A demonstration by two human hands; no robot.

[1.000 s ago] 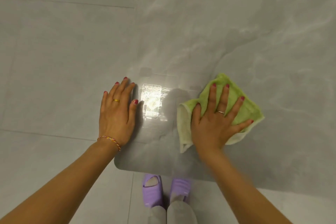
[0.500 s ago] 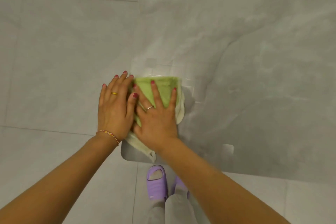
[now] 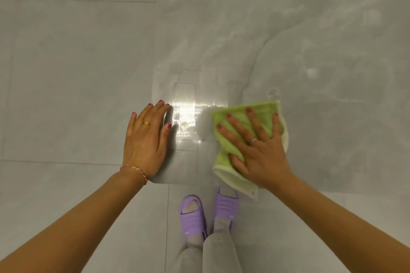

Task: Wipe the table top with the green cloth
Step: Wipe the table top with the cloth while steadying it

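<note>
Your right hand (image 3: pixel 258 150) lies flat with the fingers fanned wide, pressing the green cloth (image 3: pixel 239 124) down on the table top (image 3: pixel 288 40); it grips nothing, the palm simply bears on the fabric. That cloth is soft and nubby, like terry, folded into a rough square with a paler cream underside and hem showing along its right and near edges. It sits close to the near edge of the table, and its lowest corner hangs just past that edge.

Your left hand (image 3: pixel 145 142) is also spread flat and empty, palm down at the table's rounded near-left corner, with its outer side overlapping the edge. You wear a gold ring on that hand, a thin ring on the right, and a braided thread bracelet (image 3: pixel 135 170) at the left wrist.

Between your hands the surface is glossy, grey and marbled with pale veins, and it throws back a bright rectangular glare (image 3: pixel 186 117). Beyond the table's left edge lies the tiled floor (image 3: pixel 66 73), matte grey with fine grout lines. Below, your feet stand in ribbed lilac slippers (image 3: pixel 193 215).
</note>
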